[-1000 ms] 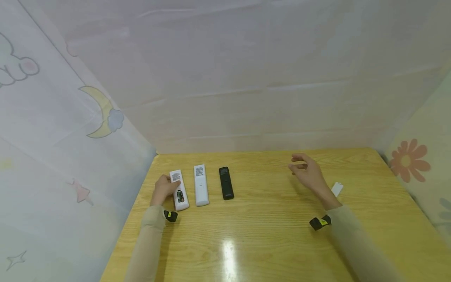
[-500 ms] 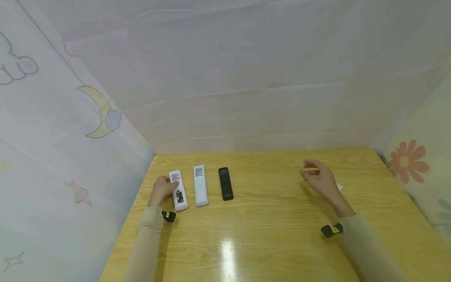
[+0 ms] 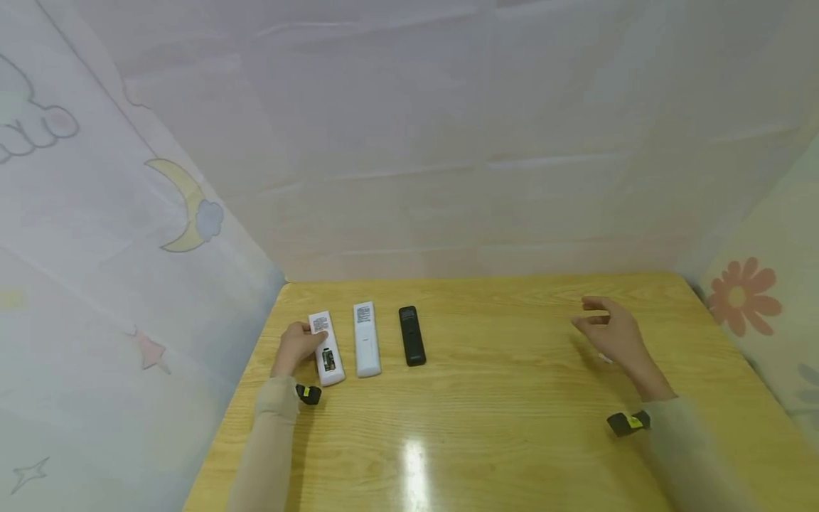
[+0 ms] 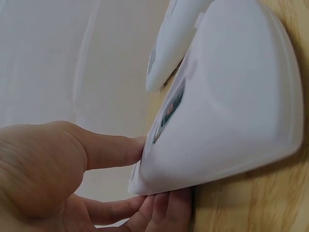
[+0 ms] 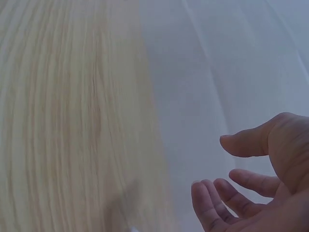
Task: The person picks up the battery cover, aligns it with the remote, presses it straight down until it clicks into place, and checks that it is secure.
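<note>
At the left of the table lies a white remote control (image 3: 327, 348), back up, its battery compartment (image 3: 328, 359) uncovered and dark inside. My left hand (image 3: 297, 346) grips its left side, thumb on the back and fingers along the edge; the left wrist view shows the thumb (image 4: 113, 151) against the casing. Over the table's right part hovers my right hand (image 3: 617, 338), fingers loosely bent and thumb apart, with nothing between them. Just under it, mostly hidden by the hand, a small white cover-like piece (image 3: 604, 358) peeks out.
Beside the gripped remote lie a second white remote (image 3: 367, 341) and a black remote (image 3: 412, 338), both back up with their backs covered. A pale printed cloth (image 3: 409, 178) hangs behind the wooden table (image 3: 486, 398) and at its sides.
My right hand has moved to the right and slightly toward me, now covering most of the small white piece. The left hand keeps its hold on the white remote.
</note>
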`<state>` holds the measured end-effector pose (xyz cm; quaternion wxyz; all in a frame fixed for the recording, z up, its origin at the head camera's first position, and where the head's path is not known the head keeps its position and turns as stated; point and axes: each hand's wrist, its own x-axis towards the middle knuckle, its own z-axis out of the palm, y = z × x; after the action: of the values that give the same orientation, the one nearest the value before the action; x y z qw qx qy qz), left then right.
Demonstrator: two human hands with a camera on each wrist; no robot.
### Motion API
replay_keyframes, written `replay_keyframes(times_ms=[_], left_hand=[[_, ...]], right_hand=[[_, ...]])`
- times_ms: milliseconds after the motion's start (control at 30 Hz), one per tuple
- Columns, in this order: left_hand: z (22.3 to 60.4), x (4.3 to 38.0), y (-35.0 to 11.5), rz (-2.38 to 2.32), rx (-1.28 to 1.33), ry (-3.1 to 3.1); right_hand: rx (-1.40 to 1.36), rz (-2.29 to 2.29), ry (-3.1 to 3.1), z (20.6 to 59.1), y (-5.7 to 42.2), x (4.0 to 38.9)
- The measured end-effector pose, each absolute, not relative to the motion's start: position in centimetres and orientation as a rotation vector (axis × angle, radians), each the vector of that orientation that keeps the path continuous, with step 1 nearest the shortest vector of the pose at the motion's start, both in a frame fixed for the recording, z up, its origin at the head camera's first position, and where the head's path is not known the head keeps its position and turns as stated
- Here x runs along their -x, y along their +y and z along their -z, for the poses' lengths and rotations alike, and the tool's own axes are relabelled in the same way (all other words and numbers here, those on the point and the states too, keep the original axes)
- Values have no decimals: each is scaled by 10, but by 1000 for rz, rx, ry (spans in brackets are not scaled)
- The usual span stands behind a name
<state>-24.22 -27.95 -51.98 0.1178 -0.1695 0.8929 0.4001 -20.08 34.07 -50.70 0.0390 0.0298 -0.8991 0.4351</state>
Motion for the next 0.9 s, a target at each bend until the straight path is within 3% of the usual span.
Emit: replay_keyframes(times_ms=[900], left_hand=[[521,241,-278,-1458,592,2476]], right_hand=[[-16,-1016,-3023,519,384,193]])
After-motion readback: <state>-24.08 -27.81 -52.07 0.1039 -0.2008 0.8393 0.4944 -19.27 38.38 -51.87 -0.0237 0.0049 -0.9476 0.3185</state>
